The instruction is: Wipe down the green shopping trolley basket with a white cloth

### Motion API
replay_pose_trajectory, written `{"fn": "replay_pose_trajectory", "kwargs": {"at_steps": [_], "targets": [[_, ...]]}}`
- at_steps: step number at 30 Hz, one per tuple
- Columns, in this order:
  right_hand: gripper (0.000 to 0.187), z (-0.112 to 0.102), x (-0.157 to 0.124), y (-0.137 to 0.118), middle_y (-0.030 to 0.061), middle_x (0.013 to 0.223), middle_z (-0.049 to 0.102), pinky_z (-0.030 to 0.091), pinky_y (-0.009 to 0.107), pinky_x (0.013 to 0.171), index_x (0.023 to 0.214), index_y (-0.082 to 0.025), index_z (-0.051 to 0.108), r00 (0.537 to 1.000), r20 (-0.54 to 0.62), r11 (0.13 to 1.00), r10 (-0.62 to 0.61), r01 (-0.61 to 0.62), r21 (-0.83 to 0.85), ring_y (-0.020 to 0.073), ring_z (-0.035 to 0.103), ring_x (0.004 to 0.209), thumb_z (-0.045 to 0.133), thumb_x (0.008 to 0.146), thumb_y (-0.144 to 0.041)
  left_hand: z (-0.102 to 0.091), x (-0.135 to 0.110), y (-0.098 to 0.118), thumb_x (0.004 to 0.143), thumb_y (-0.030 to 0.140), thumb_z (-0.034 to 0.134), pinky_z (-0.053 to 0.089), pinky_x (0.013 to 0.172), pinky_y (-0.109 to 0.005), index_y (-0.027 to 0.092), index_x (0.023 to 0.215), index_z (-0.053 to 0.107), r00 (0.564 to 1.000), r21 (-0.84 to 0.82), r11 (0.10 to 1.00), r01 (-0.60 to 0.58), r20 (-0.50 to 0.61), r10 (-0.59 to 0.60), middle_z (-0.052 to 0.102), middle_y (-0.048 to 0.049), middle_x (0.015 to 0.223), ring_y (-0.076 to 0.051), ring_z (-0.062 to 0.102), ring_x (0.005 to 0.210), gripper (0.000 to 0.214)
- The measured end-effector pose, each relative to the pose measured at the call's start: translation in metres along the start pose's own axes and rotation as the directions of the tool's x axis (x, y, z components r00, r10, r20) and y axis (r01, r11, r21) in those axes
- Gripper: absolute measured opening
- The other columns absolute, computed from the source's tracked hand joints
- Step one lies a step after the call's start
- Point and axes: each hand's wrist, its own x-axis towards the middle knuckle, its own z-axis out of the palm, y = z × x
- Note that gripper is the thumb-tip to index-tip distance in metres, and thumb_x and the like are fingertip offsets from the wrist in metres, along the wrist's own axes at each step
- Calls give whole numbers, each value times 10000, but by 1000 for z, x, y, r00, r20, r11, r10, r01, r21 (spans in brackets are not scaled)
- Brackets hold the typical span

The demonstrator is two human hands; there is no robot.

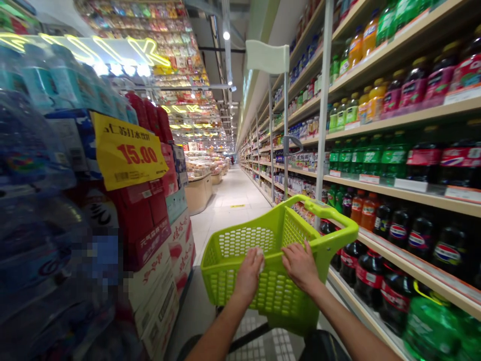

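A lime-green plastic shopping basket [244,240] rides in front of me on a cart frame, and I see nothing inside it. My left hand [248,273] is closed over the basket's near rim, with something small and white tucked under its fingers. My right hand [300,265] rests on the same rim just to the right, fingers curled over the edge. The basket's green handle [330,215] arches toward the shelves on the right.
Shelves of bottled soft drinks [398,150] line the right side close to the basket. On the left stand stacked water packs [33,165] and red cartons [150,225] with a yellow 15.00 price sign [128,155]. The white-tiled aisle [233,200] runs ahead.
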Motion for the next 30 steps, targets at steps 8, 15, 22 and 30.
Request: {"fn": "replay_pose_trajectory", "kwargs": {"at_steps": [8, 15, 22, 30], "targets": [[220, 0, -1, 3, 25, 940, 633, 125, 416, 1011, 976, -231, 599, 1000, -7, 1000, -11, 11, 26, 195, 493, 970, 449, 820, -270, -43, -13, -42, 788, 100, 373, 278, 1036, -390, 191, 1174, 503, 999, 222, 974, 35, -8, -35, 411, -63, 1336, -188, 358, 1235, 418], [214, 2, 0, -2, 29, 936, 631, 126, 418, 1010, 955, -224, 605, 1000, -16, 999, 17, -16, 44, 196, 492, 962, 453, 812, -271, -40, -5, -32, 795, 121, 381, 291, 1028, -373, 149, 1129, 542, 998, 201, 978, 55, -45, -47, 472, -106, 1279, -199, 406, 1199, 372], [226, 0, -1, 2, 31, 953, 632, 132, 417, 1004, 976, -230, 600, 1000, -14, 1000, -15, 16, 3, 196, 494, 971, 443, 816, -259, 4, 6, 7, 800, 177, 419, 280, 1034, -398, 199, 1123, 542, 995, 169, 982, -84, 66, 74, 446, -63, 1311, -202, 353, 1237, 347], [212, 2, 0, -1, 22, 942, 630, 120, 413, 1015, 959, -226, 604, 1000, -21, 999, 16, -15, 34, 195, 492, 971, 460, 808, -264, -82, -19, -75, 798, 170, 375, 279, 1034, -378, 132, 1121, 545, 979, 335, 924, 186, -137, -148, 470, -109, 1281, -218, 388, 1212, 368]]}}
